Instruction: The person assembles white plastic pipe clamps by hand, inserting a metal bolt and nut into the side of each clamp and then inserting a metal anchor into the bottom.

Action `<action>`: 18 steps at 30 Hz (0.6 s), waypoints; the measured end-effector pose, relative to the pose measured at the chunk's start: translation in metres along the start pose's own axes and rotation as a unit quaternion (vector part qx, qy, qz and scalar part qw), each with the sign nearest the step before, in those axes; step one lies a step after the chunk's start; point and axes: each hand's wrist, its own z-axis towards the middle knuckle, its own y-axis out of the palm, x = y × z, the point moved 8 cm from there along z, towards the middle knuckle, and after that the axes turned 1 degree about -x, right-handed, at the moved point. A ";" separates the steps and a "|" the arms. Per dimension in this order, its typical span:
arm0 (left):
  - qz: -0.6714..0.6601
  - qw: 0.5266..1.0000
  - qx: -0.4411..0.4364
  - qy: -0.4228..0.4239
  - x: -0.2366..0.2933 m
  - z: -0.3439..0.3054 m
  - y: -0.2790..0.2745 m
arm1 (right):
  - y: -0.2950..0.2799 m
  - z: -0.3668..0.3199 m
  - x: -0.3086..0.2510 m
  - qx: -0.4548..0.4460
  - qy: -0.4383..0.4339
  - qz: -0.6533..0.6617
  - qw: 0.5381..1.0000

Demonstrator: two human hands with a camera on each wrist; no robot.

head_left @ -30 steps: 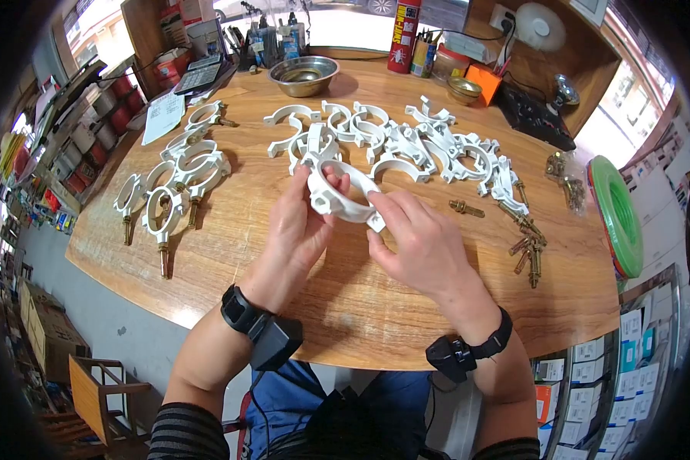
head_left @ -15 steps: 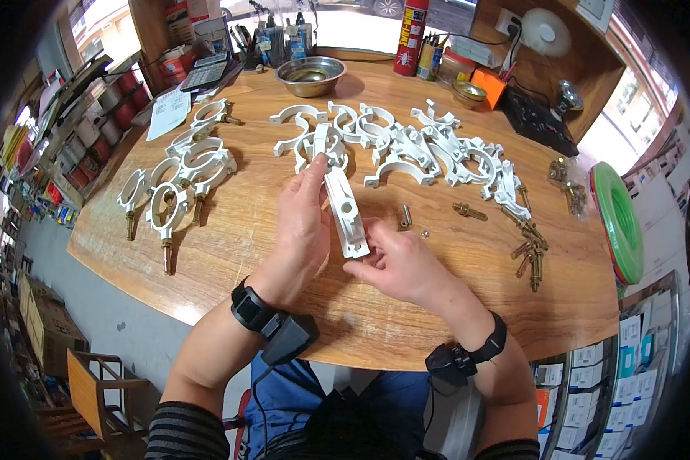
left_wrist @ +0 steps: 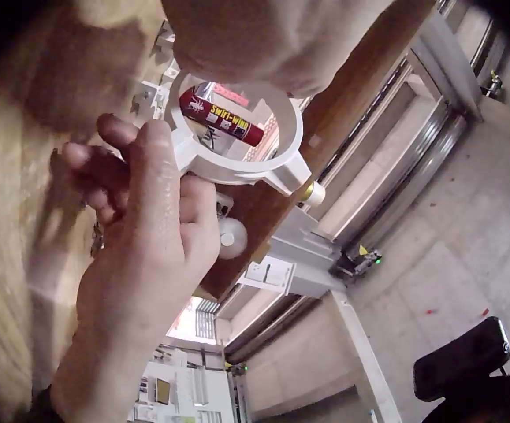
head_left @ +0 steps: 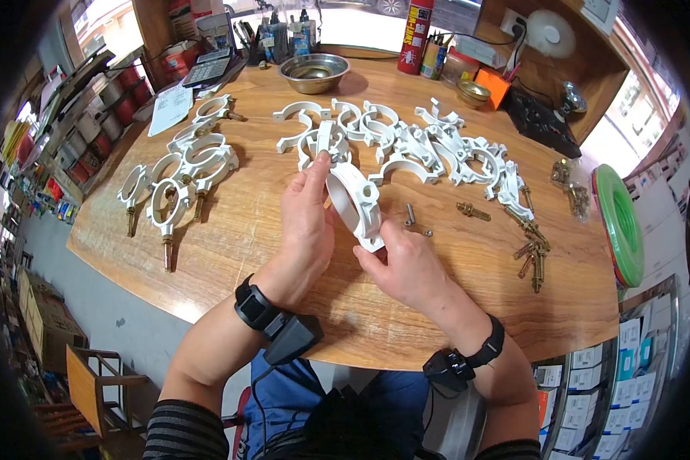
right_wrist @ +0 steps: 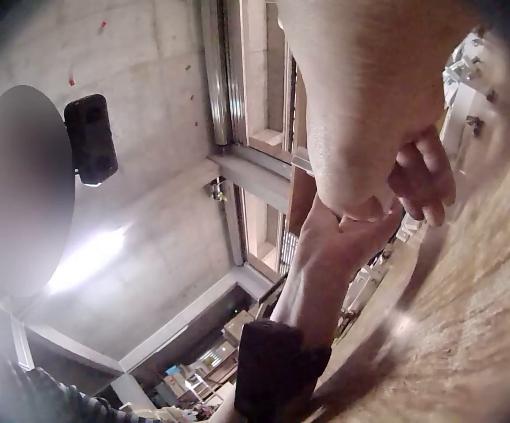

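A white ring-shaped pipe clamp [head_left: 367, 211] is held up between both hands, tilted, its threaded boss facing right. The left hand [head_left: 305, 218] pinches its far end, thumb on top. At the near end, the right hand [head_left: 409, 259] grips it between thumb and fingers. From the left wrist, the full clamp ring [left_wrist: 228, 170] shows, with brass colour at its boss, and the right hand [left_wrist: 272, 40] covers part of its rim. The right wrist view has the right hand [right_wrist: 361, 123] hiding the clamp. A small screw [head_left: 411, 214] and a nut [head_left: 428, 232] lie beyond the right hand.
Loose white clamp halves [head_left: 406, 170] are heaped at the back. Several assembled clamps with bolts [head_left: 167, 211] lie on the left. Brass-coloured anchor bolts [head_left: 539, 264] are on the right, one single bolt [head_left: 474, 211] closer in. A metal bowl [head_left: 314, 73] stands behind.
Both hands have turned the clamp: its opening faced up, then it stood edge-on, now its opening faces left. The right hand has come nearer the body, and the screw and nut have come into sight.
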 end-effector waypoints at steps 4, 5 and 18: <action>0.002 1.000 0.012 -0.023 -0.007 0.003 -0.007 | 0.006 -0.002 -0.003 -0.018 -0.005 0.014 1.000; 0.006 0.999 -0.003 -0.044 -0.011 0.005 -0.007 | 0.010 -0.003 -0.004 -0.033 -0.006 0.011 0.999; -0.020 0.978 -0.106 -0.177 -0.032 -0.006 0.017 | -0.086 0.006 0.048 0.007 0.126 0.009 0.992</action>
